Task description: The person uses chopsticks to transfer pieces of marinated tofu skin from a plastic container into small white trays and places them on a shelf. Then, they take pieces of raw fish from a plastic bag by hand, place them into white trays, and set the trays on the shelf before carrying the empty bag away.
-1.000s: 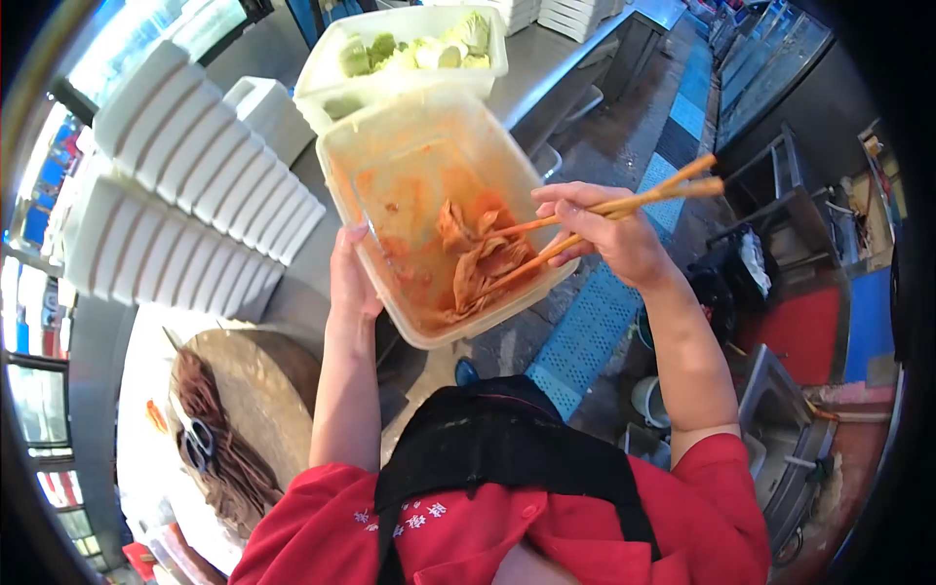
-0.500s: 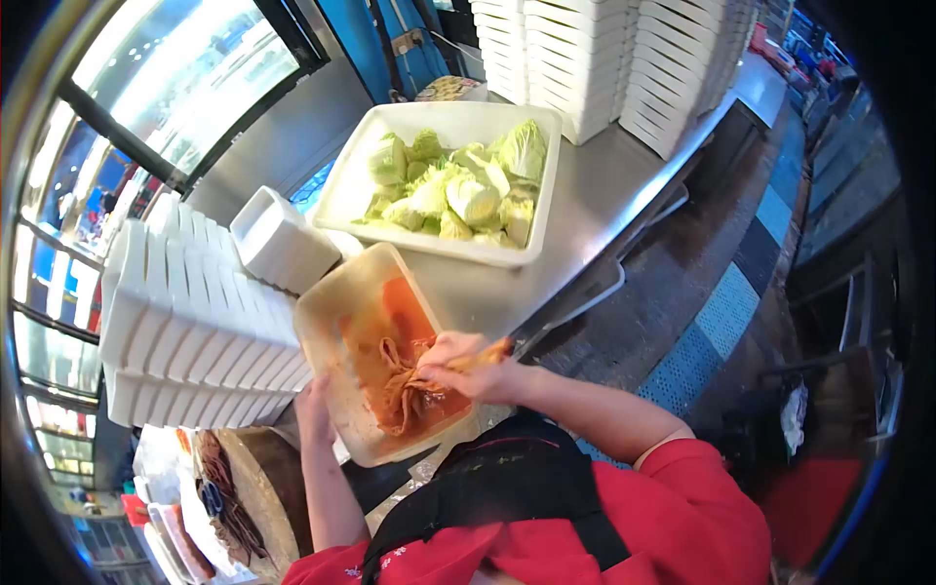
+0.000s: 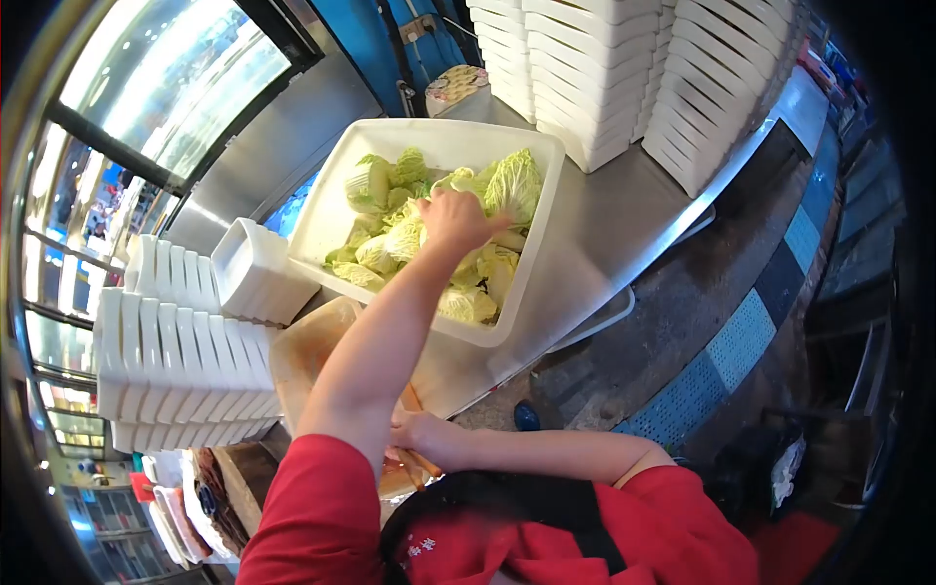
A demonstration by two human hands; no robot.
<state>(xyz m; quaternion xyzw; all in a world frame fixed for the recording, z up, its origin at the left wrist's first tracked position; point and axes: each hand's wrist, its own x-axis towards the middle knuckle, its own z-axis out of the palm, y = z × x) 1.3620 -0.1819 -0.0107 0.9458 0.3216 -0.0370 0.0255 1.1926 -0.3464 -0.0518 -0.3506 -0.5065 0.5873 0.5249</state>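
My left hand is over the cut napa cabbage in a large white tub, thumb spread away from the fingers and fingertips down among the pieces. Low in the view, my right hand is closed at the smaller, sauce-smeared tub. Limp orange-stained strips stick out below its fingers; I cannot tell what they are. My left forearm and sleeve cover most of the smaller tub and part of the right hand's fingers.
Nested white containers stand to the left, a single one tipped beside them. Tall container stacks rise at the back of the steel counter. A blue floor mat runs along the right.
My left hand has let go of the smaller tub's side and reached forward into the cabbage. My right hand has come down and closer to my body. The view has shifted slightly.
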